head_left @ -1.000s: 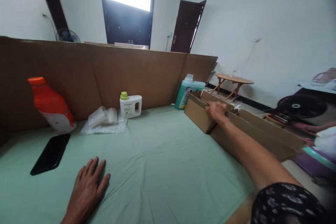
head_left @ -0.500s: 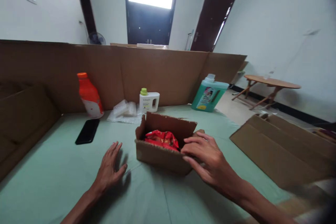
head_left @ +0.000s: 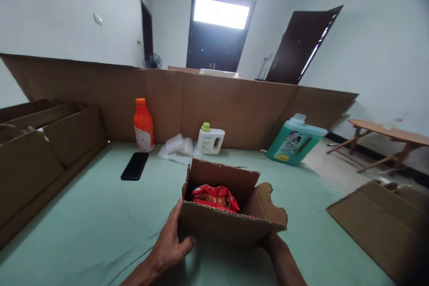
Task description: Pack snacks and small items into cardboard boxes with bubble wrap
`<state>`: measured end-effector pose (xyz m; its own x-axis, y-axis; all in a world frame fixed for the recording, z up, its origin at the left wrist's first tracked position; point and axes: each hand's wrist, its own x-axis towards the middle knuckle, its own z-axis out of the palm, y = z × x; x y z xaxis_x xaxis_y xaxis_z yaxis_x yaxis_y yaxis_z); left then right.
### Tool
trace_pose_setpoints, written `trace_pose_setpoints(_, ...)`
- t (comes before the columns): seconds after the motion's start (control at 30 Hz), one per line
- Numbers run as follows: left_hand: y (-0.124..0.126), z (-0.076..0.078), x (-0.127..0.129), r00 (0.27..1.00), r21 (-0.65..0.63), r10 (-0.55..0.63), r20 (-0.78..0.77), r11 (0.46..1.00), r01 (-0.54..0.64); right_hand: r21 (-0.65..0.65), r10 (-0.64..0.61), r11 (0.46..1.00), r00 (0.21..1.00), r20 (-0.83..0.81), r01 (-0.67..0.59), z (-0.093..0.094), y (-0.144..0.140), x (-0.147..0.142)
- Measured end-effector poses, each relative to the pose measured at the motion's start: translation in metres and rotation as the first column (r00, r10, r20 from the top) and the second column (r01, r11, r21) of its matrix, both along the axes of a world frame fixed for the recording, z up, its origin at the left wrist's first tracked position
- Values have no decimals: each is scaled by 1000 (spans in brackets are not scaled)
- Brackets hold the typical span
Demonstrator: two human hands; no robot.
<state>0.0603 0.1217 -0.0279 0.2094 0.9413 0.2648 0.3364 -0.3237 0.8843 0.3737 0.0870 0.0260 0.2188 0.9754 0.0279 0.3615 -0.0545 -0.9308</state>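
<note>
A small open cardboard box [head_left: 214, 225] sits on the green cloth in front of me, flaps up, with a red crinkled packet [head_left: 216, 196] inside. My left hand [head_left: 169, 246] presses against the box's left near corner, thumb under its front edge. My right hand [head_left: 273, 243] is mostly hidden behind the box's right near corner and holds it there. Both hands grip the box from the two sides.
At the back stand an orange bottle [head_left: 143, 125], bubble wrap [head_left: 177, 147], a white jug with a green cap [head_left: 210, 139] and a green detergent jug [head_left: 295, 138]. A black phone [head_left: 134, 166] lies left. Cardboard walls [head_left: 234, 107] ring the cloth; flat cartons [head_left: 382, 228] lie right.
The small box came from the right to the cloth's middle in front of me. My left hand moved from the cloth to the box's left side, and my right hand dropped behind its right corner.
</note>
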Motion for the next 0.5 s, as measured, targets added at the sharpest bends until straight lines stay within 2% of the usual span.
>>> trace_pose_setpoints(0.1,-4,3,-16,995,-42,100,32,994,-98,31,17,999,1000,-24,-17,-2,14,-22)
trace_pose_setpoints(0.2,-2,11,-45,963,-80,260,73,964,-254,50,152,988,982,-115,-147,5,37,-60)
trace_pose_setpoints(0.27,3,15,-63,921,-104,379,87,923,-370,57,255,967,946,-201,-248,7,52,-86)
trace_pose_setpoints(0.33,6,16,-76,886,-142,454,97,887,-439,64,330,944,912,-241,-325,6,66,-101)
trace_pose_setpoints(0.43,6,8,-83,864,-195,491,113,864,-465,36,402,914,889,-219,-404,5,90,-99)
trace_pose_setpoints(0.5,4,0,-81,849,-196,516,119,850,-489,22,411,911,900,-144,-412,11,116,-90)
